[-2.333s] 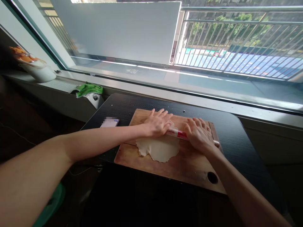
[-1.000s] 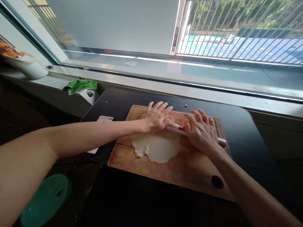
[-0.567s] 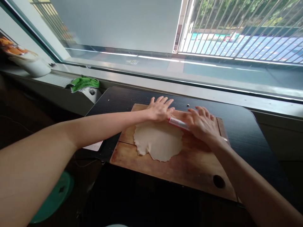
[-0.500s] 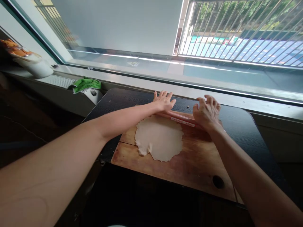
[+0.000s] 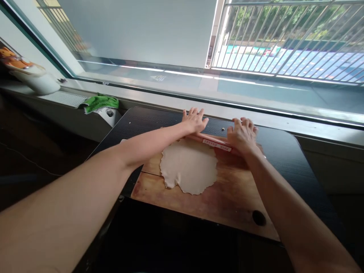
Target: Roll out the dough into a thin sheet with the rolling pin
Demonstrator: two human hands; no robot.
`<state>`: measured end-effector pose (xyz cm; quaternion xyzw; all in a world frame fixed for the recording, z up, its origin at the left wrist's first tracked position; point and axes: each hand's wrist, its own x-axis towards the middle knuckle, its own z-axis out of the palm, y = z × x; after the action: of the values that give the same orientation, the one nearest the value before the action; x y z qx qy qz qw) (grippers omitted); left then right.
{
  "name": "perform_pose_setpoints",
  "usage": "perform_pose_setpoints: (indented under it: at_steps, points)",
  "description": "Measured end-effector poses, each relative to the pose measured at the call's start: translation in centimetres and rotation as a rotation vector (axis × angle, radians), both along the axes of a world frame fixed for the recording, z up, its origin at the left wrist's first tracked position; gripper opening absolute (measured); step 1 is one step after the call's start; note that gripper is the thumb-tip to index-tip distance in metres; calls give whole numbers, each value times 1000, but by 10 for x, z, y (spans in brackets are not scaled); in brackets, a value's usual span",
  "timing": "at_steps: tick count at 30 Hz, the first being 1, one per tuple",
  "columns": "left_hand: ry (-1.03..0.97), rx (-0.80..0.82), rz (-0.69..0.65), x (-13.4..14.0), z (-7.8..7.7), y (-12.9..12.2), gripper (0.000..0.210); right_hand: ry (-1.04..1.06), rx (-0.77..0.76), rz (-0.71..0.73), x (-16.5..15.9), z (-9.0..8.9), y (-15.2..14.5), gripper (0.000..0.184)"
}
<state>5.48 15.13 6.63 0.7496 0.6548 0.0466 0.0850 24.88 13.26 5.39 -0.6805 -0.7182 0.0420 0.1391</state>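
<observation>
A thin sheet of dough [image 5: 189, 167] with a ragged edge lies flat on the wooden board [image 5: 227, 201]; a small fold shows at its near edge. Across the far part of the dough and board runs a reddish rolling pin [image 5: 200, 135] with a white and red label. My left hand [image 5: 195, 120] presses its palm on the pin's left part, fingers spread. Toward the right end, my right hand [image 5: 243, 134] rests on the pin with fingers stretched forward. Both palms hide parts of the pin.
The board lies on a black table [image 5: 284, 151] against the window sill. A round hole [image 5: 259, 218] is in the board's near right corner. Left of the table, a green cloth [image 5: 101, 103] and a white pot [image 5: 42, 81] stand along the ledge. A crumb [image 5: 223, 129] lies beyond the pin.
My right hand has come slightly left and lies flatter on the rolling pin. My left hand stays spread on it. The view has shifted a little.
</observation>
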Motion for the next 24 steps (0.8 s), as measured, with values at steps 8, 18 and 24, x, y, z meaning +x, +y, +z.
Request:
perform_pose_setpoints:
  at_steps: [8,18,24]
  points:
    - [-9,36,-151,-21,-8,-57,57,-128,-38,210,-11,0,-63,54]
    - [-131,384,113,5,26,-13,39,-44,19,-135,-3,20,8,49]
    - [-206,49,170,-44,31,-64,25,-157,-9,67,8,20,-56,50]
